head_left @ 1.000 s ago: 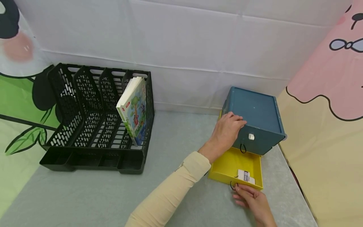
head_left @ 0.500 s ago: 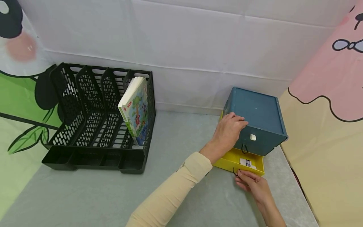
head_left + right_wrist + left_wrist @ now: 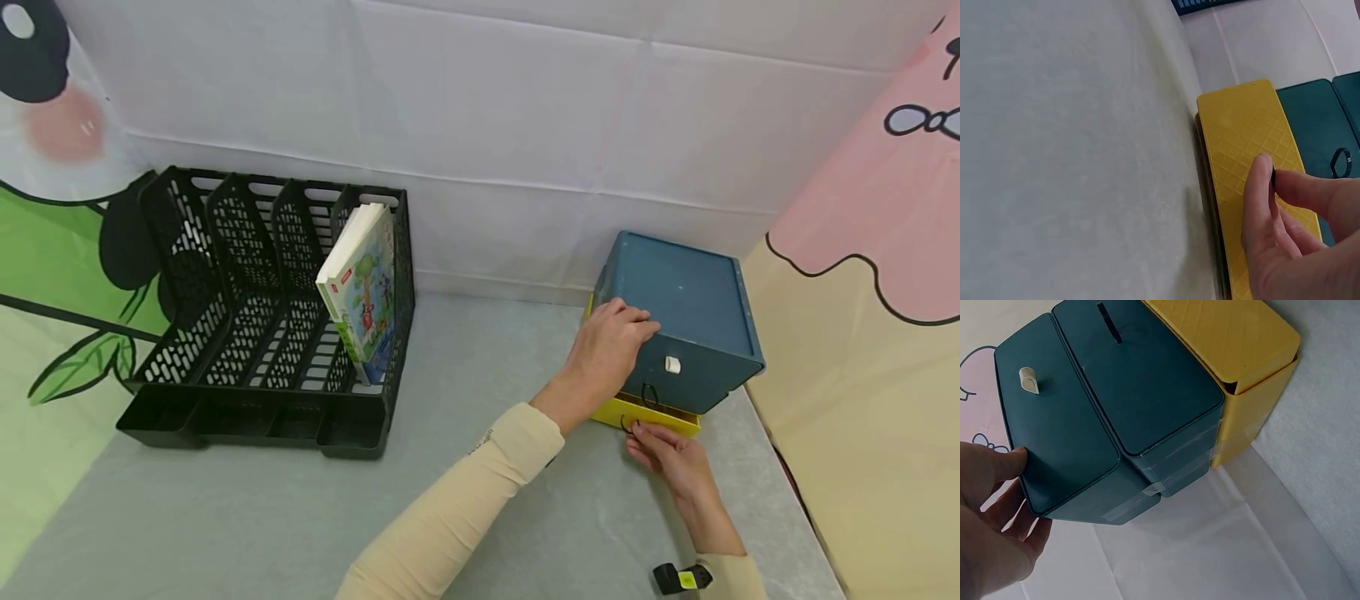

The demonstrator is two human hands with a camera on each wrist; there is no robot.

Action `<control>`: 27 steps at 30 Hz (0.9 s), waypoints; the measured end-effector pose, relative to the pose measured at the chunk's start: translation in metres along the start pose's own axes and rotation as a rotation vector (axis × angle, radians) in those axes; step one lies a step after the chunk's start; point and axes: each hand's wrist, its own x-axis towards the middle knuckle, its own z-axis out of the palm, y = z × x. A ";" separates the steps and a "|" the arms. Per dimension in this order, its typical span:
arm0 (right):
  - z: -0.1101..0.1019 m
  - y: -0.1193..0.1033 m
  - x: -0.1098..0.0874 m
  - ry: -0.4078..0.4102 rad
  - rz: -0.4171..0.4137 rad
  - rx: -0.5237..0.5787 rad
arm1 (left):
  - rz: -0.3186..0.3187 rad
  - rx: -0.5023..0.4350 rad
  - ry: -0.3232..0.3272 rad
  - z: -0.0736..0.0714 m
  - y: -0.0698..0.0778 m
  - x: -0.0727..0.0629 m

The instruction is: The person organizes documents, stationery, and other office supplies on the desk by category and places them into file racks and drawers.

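Observation:
A small drawer cabinet stands at the right of the table, dark blue above with a yellow drawer at the bottom. My left hand holds its upper front left corner, thumb at the front edge and fingers over the top, as the left wrist view shows. My right hand pinches the black loop pull on the yellow drawer's front between thumb and fingers. That drawer sticks out only slightly from its yellow casing. A second black loop and a white tab mark the blue drawer fronts.
A black perforated file rack stands at the left, with thin books leaning in its rightmost slot. Small trays line its front. A white cloth backdrop hangs behind the grey tabletop.
The yellow drawer has slid inward under my right hand, which moved away from me with the loop pull. The white card inside is now hidden. My left hand has stayed on the cabinet.

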 end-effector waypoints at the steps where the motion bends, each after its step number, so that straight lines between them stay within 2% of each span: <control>1: 0.000 -0.001 0.002 0.003 -0.003 0.000 | 0.000 0.002 0.000 0.000 0.000 0.000; 9: 0.001 -0.005 0.015 0.013 -0.029 0.067 | -0.008 0.008 -0.014 0.002 0.000 0.001; 16: 0.002 -0.003 0.017 0.005 -0.029 0.082 | -0.006 0.025 -0.019 0.002 0.001 0.000; 22: 0.002 -0.001 0.015 -0.004 -0.069 -0.011 | 0.011 0.031 -0.012 0.001 0.000 0.000; 27: 0.001 -0.002 0.009 0.007 -0.085 -0.156 | 0.046 -0.029 0.011 0.000 -0.006 -0.003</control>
